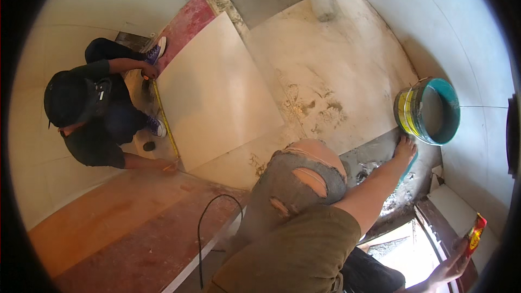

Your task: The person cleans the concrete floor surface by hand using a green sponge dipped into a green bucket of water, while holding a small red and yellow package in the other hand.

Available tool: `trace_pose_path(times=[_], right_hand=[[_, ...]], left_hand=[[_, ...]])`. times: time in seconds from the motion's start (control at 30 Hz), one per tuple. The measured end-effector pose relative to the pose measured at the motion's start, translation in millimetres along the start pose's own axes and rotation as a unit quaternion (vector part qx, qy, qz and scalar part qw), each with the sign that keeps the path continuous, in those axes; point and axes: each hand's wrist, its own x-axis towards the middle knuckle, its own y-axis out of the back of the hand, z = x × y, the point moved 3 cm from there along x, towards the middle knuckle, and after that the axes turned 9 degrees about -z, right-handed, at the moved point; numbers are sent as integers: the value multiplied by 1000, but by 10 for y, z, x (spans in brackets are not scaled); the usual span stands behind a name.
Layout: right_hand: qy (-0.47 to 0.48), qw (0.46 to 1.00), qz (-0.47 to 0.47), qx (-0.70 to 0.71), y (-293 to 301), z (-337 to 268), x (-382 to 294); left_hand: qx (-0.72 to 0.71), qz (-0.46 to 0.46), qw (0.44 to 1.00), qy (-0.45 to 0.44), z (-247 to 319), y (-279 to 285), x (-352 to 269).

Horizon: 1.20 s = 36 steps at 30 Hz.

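Observation:
At the lower right, my right hand [452, 264] is raised and holds a small red and yellow packet [476, 234] by its lower end. The packet bears writing. My left hand is out of view. Before me is a knee in torn grey cloth [301, 179], with olive cloth [289, 248] below it. A bare foot [405, 148] over a teal sandal is beside a teal bucket [441, 110] holding grey liquid. Across from me, a crouching person stretches a yellow tape measure [163, 114] along the edge of a large cream tile [220, 93], a hand at each end.
A cloudy, wrapped-looking lump [321, 2] sits on the dusty cream floor [346, 53] near the far end. Wet grey mortar [390, 207] lies by the sandal. A dark cable [199, 232] loops over the reddish-brown board [142, 236]. Pale walls [460, 40] enclose the floor.

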Motion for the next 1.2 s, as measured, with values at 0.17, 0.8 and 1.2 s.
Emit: trace_pose_path(times=[0.17, 0.8, 1.2], right_hand=[[78, 996, -50, -20, -363, -1097, 235], [-18, 1000, -12, -22, -205, -1004, 106], [23, 999, 31, 19, -201, -1135, 87]], left_hand=[[-65, -78, 990, -95, 440, -119, -52], [-27, -163, 975, -147, 506, 184, -604], [-411, -410, 814, 7, 869, 1340, -306]])
